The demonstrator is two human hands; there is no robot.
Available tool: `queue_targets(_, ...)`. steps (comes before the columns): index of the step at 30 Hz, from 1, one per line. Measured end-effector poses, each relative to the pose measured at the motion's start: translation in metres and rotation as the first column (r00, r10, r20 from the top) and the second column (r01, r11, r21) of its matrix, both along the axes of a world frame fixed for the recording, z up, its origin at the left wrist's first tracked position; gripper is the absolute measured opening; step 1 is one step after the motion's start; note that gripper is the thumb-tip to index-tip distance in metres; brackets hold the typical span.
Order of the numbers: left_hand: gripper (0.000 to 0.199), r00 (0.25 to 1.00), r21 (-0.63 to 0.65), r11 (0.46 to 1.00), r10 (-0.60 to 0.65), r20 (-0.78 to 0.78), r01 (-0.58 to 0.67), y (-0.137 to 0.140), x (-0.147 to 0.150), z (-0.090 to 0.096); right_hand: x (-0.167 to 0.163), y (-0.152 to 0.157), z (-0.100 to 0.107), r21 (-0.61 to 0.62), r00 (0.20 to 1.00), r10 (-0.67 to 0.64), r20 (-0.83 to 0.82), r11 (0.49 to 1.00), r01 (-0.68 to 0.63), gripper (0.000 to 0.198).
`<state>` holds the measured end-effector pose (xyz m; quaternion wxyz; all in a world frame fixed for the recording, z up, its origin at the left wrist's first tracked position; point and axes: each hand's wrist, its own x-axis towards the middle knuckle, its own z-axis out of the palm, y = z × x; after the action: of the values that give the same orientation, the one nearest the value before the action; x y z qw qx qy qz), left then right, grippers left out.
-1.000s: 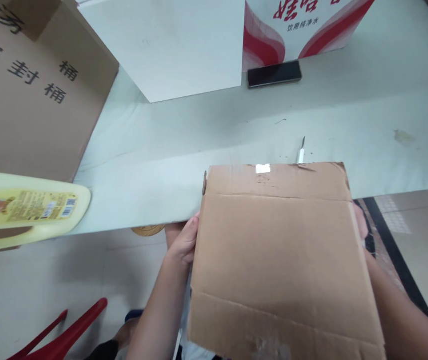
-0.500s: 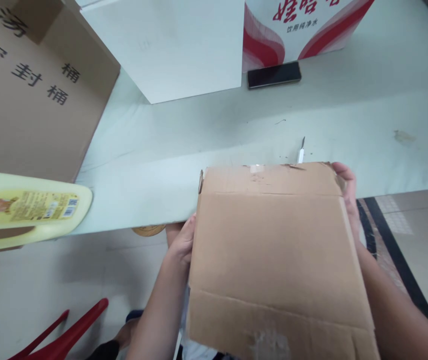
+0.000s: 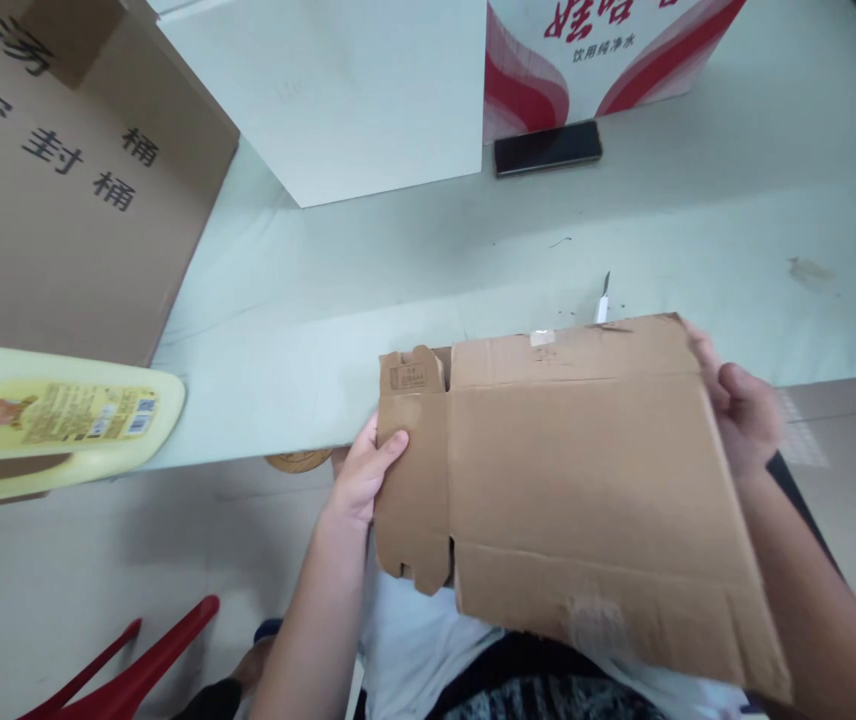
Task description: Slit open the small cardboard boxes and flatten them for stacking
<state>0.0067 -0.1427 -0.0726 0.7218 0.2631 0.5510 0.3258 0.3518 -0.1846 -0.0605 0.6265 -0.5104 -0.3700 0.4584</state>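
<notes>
A brown cardboard box (image 3: 585,470), pressed nearly flat, is held up between both hands at the table's near edge. My left hand (image 3: 372,465) grips its narrow left side panel (image 3: 413,450), thumb on the front and fingers behind. My right hand (image 3: 743,400) is closed around the upper right edge, its fingers partly hidden behind the cardboard. Clear tape (image 3: 597,620) clings to the lower flap. Just beyond the top edge lies a small knife with a white handle (image 3: 603,305), partly covered by the box.
A big printed carton (image 3: 83,200) and a pale yellow jug (image 3: 60,420) stand on the left. Behind are a white box (image 3: 353,100), a red-and-white carton (image 3: 533,70) and a black phone (image 3: 548,148). A red chair-like object (image 3: 150,660) is on the floor at lower left.
The cardboard has flattened and shifted right, bringing its left side panel and small tabs into view. My right hand has moved right, and my left thumb now lies over the panel.
</notes>
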Motion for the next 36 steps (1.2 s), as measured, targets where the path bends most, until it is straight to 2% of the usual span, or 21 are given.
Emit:
queue_targets(2,0.089,0.996,0.083,0.996,0.052,-0.079,-0.045,0.002,-0.002,0.006,0.003,-0.002,0.003,-0.049,0.983,0.044,-0.180,0.997,-0.054,0.053)
queue_targets(4,0.083,0.985,0.173,0.983,0.088,-0.149,-0.062,0.004,-0.005,0.012,0.005,-0.006,0.003,-0.154,0.951,0.051,-0.305,0.983,-0.102,0.062)
queue_targets(6,0.079,0.977,0.224,0.974,0.086,-0.193,-0.042,0.004,-0.007,0.016,0.005,-0.009,0.003,-0.307,0.946,0.002,-0.324,0.946,-0.107,0.068)
queue_targets(9,0.077,0.974,0.242,0.970,0.057,-0.219,-0.002,0.004,-0.008,0.018,0.002,-0.012,0.002,-0.478,0.954,-0.072,-0.292,0.875,-0.080,0.061)
queue_targets(11,0.076,0.973,0.236,0.972,0.044,-0.225,0.011,0.003,-0.009,0.018,0.000,-0.014,0.001,-0.516,0.962,-0.080,-0.261,0.854,-0.069,0.056)
queue_targets(13,0.076,0.973,0.217,0.976,0.032,-0.228,0.018,0.003,-0.010,0.017,-0.003,-0.015,0.001,-0.512,0.969,-0.067,-0.238,0.856,-0.066,0.053)
queue_targets(18,0.075,0.972,0.113,0.992,-0.019,-0.234,0.047,0.005,-0.009,0.019,-0.008,-0.016,0.003,-0.453,0.984,-0.069,-0.167,0.891,-0.015,0.049)
queue_targets(21,0.075,0.969,0.119,0.992,-0.018,-0.245,0.048,0.006,-0.008,0.020,-0.008,-0.014,0.001,-0.401,0.991,-0.084,-0.101,0.915,0.036,0.046)
queue_targets(25,0.068,0.963,0.234,0.971,0.008,-0.270,0.057,0.006,-0.013,0.016,-0.002,-0.012,-0.005,-0.190,0.987,0.029,-0.159,0.980,-0.059,0.032)
queue_targets(29,0.055,0.954,0.386,0.922,0.084,-0.289,0.035,0.003,-0.024,0.010,0.005,-0.019,-0.005,0.016,0.972,0.183,-0.146,0.983,-0.183,0.028)
queue_targets(31,0.050,0.953,0.430,0.903,0.113,-0.282,0.020,0.001,-0.029,0.011,0.006,-0.024,0.001,0.083,0.974,0.213,-0.077,0.975,-0.207,0.020)
queue_targets(33,0.045,0.957,0.483,0.875,0.118,-0.264,0.026,-0.001,-0.032,0.015,0.005,-0.029,0.011,0.149,0.976,0.210,0.066,0.965,-0.217,0.012)
queue_targets(36,0.041,0.969,0.558,0.825,0.061,-0.238,0.085,-0.003,-0.033,0.027,0.003,-0.036,0.025,0.213,0.932,0.149,0.330,0.950,-0.227,0.019)
